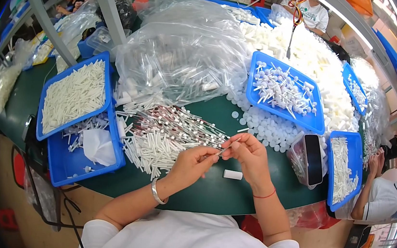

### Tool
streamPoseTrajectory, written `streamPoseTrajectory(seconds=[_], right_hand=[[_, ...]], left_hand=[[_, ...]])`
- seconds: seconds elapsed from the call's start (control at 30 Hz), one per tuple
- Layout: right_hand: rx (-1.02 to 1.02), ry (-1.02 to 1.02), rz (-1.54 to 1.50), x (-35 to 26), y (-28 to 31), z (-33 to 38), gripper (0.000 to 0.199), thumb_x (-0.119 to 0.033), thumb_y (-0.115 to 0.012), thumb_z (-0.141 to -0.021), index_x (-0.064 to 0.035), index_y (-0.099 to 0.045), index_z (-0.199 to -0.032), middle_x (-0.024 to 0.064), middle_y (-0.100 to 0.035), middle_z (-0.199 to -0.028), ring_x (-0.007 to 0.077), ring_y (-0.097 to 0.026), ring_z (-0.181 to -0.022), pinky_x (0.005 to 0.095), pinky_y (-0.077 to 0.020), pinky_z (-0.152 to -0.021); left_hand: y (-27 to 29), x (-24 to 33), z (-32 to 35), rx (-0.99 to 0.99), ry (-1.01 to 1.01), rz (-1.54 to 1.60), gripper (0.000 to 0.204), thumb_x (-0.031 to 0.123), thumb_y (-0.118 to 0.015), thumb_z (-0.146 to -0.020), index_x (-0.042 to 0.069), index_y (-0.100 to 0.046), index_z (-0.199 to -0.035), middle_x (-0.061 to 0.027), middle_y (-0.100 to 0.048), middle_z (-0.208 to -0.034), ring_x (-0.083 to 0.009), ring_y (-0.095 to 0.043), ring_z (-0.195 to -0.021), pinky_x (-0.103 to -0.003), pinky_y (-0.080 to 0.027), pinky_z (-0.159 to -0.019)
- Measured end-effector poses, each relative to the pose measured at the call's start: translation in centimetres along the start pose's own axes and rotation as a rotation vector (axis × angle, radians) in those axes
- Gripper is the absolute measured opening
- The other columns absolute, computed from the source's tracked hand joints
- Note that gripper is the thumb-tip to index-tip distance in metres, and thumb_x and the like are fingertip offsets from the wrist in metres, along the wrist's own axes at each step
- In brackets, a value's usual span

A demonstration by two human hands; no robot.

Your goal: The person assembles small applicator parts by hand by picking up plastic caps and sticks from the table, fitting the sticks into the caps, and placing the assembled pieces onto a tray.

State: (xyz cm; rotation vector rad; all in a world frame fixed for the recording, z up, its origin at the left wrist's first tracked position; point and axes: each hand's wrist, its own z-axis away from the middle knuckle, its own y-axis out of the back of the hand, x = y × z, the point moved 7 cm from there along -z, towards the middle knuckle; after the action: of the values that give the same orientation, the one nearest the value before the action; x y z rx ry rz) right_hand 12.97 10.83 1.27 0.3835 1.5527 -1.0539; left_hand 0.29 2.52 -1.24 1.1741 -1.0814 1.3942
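Greyish and slender, a rod sits above the green tabletop, pinched narrowly in the fingertips of the left hand and right hand. It looks light, stiff and perhaps slippery, best taken near either end. Its long axis slants from near left to far right. 1 white cylinder lies nearer; white sticks heap leftward.

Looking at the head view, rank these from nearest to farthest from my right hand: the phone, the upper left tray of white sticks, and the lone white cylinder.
From your right hand:
1. White cylinder: just below the hand, toward you.
2. Phone: to the right.
3. Upper left tray: far to the left.
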Motion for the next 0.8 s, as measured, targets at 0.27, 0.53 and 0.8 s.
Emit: streamPoseTrajectory(seconds=[0.27,0.53,0.8], right_hand=[[-0.027,0.063,0.193,0.1,0.1,0.2,0.014,-0.006,-0.059,-0.091,0.0013,-0.064,-0.102,0.0077,-0.065,-0.098,0.0110,-0.061,-0.087,0.0235,-0.0487,-0.078],[-0.246,0.078,0.205,-0.4,0.2,-0.1,0.012,-0.004,-0.062,-0.088,0.0026,-0.067,-0.096,0.0073,-0.063,-0.100,0.0120,-0.058,-0.090,0.0249,-0.0465,-0.080],[0.035,0.045,0.131,2.5,1.5,-0.1,0.008,-0.007,-0.065,-0.089,0.0001,-0.064,-0.092,0.0018,-0.065,-0.087,0.0062,-0.058,-0.077,0.0198,-0.0460,-0.069]], left_hand=[[0.5,0.4,-0.3,-0.014,0.073,0.017,0.022,0.015,-0.059,-0.094,0.000,-0.063,-0.108,-0.0035,-0.064,-0.084,-0.0033,-0.052,-0.058,-0.017,-0.042,-0.048],[-1.2,0.8,-0.2,-0.352,0.279,0.292,0.020,0.016,-0.056,-0.094,0.000,-0.063,-0.103,-0.0008,-0.060,-0.075,-0.0027,-0.048,-0.053,-0.016,-0.036,-0.045],[-0.5,1.1,-1.3,-0.004,-0.107,-0.187,0.017,0.014,-0.058,-0.094,0.001,-0.063,-0.102,-0.0028,-0.064,-0.079,-0.0045,-0.054,-0.057,-0.018,-0.043,-0.050]])
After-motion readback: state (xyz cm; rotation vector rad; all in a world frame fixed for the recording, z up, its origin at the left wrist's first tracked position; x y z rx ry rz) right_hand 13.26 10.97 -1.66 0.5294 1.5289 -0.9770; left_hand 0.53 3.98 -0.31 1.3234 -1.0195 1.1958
